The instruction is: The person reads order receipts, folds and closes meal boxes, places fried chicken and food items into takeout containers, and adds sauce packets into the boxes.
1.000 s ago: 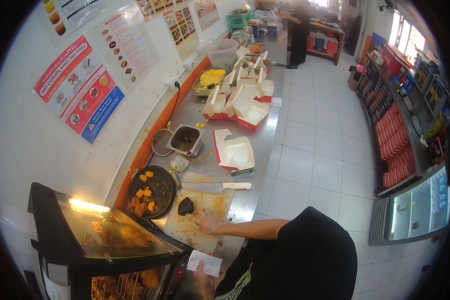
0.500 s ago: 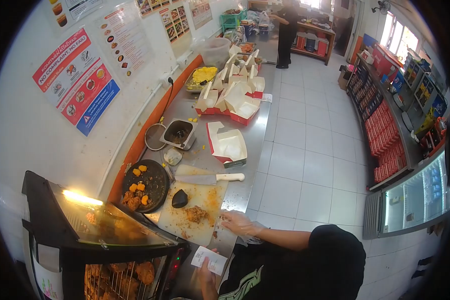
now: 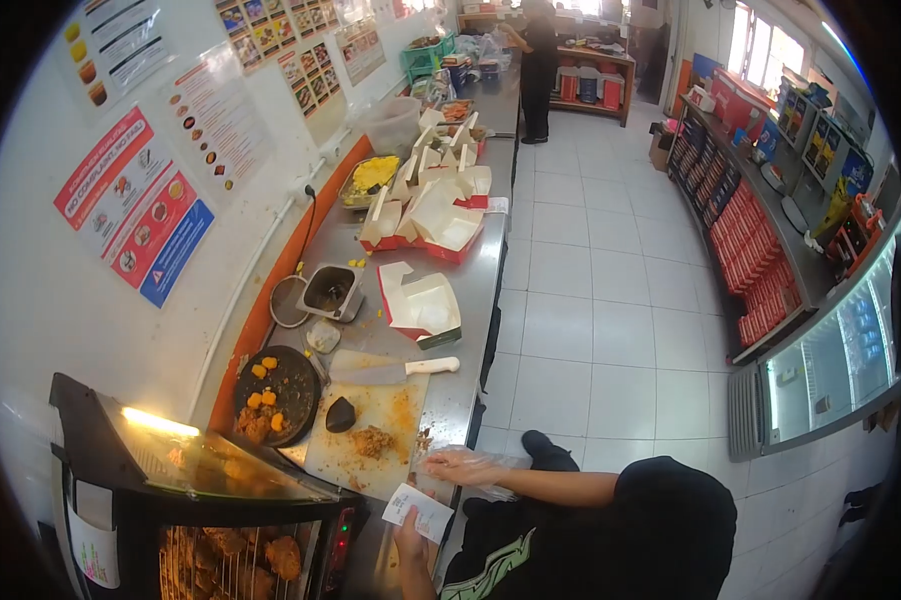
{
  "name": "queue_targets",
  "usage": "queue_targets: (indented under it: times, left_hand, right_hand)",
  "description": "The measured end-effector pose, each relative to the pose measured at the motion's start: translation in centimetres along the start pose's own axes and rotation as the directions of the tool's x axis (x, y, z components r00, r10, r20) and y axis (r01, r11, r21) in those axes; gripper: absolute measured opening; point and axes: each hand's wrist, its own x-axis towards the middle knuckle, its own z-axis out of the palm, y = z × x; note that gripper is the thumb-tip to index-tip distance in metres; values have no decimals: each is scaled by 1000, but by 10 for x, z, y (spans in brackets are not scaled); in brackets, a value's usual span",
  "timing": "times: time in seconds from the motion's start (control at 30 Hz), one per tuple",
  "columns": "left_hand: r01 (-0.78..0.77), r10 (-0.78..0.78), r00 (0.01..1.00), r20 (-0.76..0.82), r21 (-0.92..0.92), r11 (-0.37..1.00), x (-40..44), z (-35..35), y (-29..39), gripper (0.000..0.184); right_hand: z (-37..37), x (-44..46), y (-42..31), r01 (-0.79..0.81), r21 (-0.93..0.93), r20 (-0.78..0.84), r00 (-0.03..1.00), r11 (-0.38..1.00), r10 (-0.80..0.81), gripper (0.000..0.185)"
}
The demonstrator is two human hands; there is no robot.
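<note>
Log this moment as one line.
left hand: holding printed slip | gloved right hand: near cutting board | on board: knife blade, breaded fried piece, black object | beyond: open carton

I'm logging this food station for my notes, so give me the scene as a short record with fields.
Left hand: holds white paper slip
Right hand: clear-gloved, near counter edge
Cutting board: knife, browned fried piece, black object
Round dark pan: orange nuggets, browned pieces
Nearest box: open, red and white
Co-worker: standing, farther along
</note>
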Motion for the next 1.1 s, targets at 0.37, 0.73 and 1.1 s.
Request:
queue_targets:
  times: [0.37, 0.73, 1.1]
  left_hand:
    - [-49, 40, 989, 143, 63, 997, 82, 136, -39, 43]
    - [47, -90, 958, 271, 161, 986, 112, 259, -95, 46]
    - [39, -85, 966, 246, 188, 981, 117, 276, -101, 45]
  right_hand:
    - [-157, -33, 60, 15, 543, 48, 998, 840, -48, 38]
    - [-290, -89, 94, -28, 603, -193, 964, 797, 181, 39]
    - [-315, -86, 86, -45, 664, -128, 977, 746, 173, 40]
